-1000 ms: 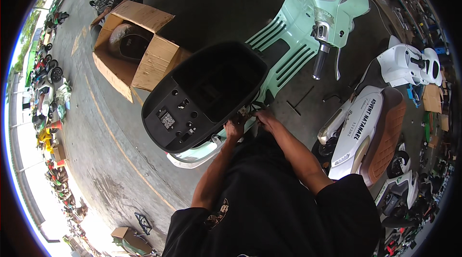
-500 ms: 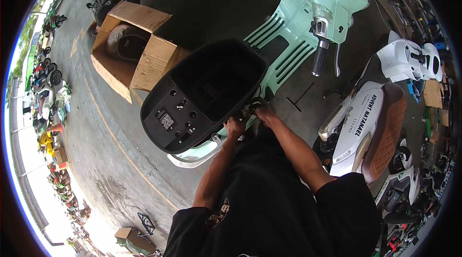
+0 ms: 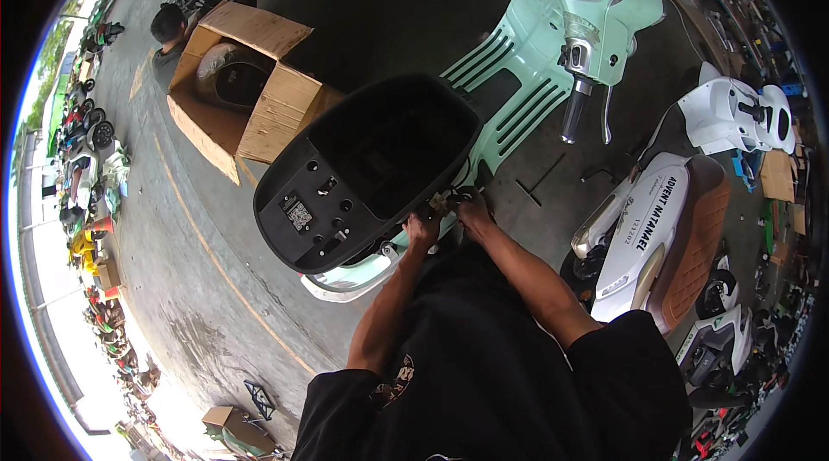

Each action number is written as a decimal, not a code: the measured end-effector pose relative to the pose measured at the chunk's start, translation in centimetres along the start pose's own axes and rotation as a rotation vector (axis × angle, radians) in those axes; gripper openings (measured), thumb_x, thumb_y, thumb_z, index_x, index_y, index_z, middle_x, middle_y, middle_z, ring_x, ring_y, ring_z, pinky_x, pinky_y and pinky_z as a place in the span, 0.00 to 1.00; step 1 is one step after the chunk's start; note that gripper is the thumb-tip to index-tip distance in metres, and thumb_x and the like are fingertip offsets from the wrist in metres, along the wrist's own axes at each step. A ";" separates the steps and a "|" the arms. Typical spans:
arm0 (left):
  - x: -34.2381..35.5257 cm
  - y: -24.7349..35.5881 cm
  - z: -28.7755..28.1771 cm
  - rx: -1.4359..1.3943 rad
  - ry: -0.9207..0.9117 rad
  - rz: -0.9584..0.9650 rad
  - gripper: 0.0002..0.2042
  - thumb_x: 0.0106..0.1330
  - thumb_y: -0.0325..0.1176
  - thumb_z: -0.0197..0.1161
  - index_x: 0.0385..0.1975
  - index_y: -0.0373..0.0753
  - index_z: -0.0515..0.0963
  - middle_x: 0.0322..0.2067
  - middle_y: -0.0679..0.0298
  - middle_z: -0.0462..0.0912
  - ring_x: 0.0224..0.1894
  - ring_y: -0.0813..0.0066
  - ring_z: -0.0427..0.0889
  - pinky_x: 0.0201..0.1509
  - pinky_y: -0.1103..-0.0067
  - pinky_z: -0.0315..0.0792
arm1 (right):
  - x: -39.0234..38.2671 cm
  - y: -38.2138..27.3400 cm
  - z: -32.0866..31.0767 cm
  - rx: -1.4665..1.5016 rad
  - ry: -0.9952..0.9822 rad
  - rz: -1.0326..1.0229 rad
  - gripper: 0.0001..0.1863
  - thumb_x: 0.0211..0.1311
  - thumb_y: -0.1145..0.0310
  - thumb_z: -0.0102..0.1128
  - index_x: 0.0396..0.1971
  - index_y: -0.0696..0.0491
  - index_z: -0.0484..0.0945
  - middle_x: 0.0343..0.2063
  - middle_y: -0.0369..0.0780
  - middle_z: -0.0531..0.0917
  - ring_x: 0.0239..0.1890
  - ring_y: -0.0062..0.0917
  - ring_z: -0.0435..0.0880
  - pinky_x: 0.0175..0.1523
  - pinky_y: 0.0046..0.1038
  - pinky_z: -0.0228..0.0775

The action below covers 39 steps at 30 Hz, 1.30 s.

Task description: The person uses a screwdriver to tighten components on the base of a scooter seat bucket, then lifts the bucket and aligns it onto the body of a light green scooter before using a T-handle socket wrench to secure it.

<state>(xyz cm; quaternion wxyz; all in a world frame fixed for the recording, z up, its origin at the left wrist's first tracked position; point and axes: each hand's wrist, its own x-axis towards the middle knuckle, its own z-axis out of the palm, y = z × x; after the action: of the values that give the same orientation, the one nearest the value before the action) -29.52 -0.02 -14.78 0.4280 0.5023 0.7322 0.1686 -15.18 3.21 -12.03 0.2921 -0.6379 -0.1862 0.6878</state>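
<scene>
A mint-green scooter (image 3: 637, 16) stands before me with no seat over its black storage bucket (image 3: 285, 185). At the bucket's near right side, both my hands work close together, low against the scooter's flank. My left hand (image 3: 421, 226) has its fingers closed beside a small pale or brassy piece, too small to name. Just to its right, my right hand (image 3: 472, 209) is curled around something dark near the black cables. The fingertips of both hands are partly hidden, and what they grip cannot be made out.
An open cardboard box (image 3: 281, 111) with a rounded part inside stands beyond the bucket on the left. A T-shaped tool (image 3: 541, 181) lies on the floor to the right. A white scooter with a brown seat (image 3: 698, 236) stands at right. A person (image 3: 168, 29) is behind the box.
My hands stay at the same spot, with only slight finger shifts. A person's head has come into view behind the cardboard box.
</scene>
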 end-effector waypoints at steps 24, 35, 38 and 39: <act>-1.3 1.6 1.4 0.221 0.105 0.050 0.23 0.57 0.51 0.59 0.44 0.40 0.75 0.45 0.54 0.78 0.54 0.54 0.71 0.65 0.54 0.49 | -3.1 -3.5 -1.5 -1.108 0.094 -0.522 0.16 0.51 0.55 0.65 0.32 0.53 0.83 0.29 0.45 0.83 0.34 0.37 0.82 0.41 0.34 0.74; -1.1 1.4 1.1 0.215 0.092 0.018 0.21 0.60 0.48 0.55 0.48 0.41 0.74 0.48 0.51 0.76 0.57 0.52 0.68 0.64 0.54 0.50 | -2.3 -2.9 0.4 -1.048 0.122 -0.758 0.11 0.48 0.60 0.65 0.29 0.49 0.83 0.28 0.41 0.83 0.31 0.37 0.82 0.38 0.35 0.74; -0.8 0.8 1.3 0.204 0.055 0.004 0.22 0.61 0.48 0.54 0.50 0.41 0.72 0.49 0.51 0.75 0.57 0.50 0.68 0.64 0.54 0.50 | -2.5 -2.8 0.5 -0.985 0.117 -0.704 0.11 0.46 0.60 0.66 0.30 0.49 0.83 0.28 0.42 0.83 0.32 0.37 0.83 0.39 0.35 0.74; -0.7 0.6 1.5 0.186 0.033 -0.017 0.22 0.61 0.48 0.54 0.51 0.41 0.71 0.50 0.50 0.74 0.57 0.49 0.68 0.64 0.53 0.50 | -2.6 -2.8 0.6 -0.954 0.129 -0.714 0.11 0.46 0.60 0.66 0.30 0.49 0.83 0.29 0.42 0.83 0.33 0.37 0.83 0.39 0.34 0.74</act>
<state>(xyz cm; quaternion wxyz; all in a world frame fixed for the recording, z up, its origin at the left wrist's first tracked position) -27.92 -0.66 -14.91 0.3687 0.5308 0.7559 0.1044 -15.23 3.76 -8.24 0.1971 -0.6370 -0.6592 0.3476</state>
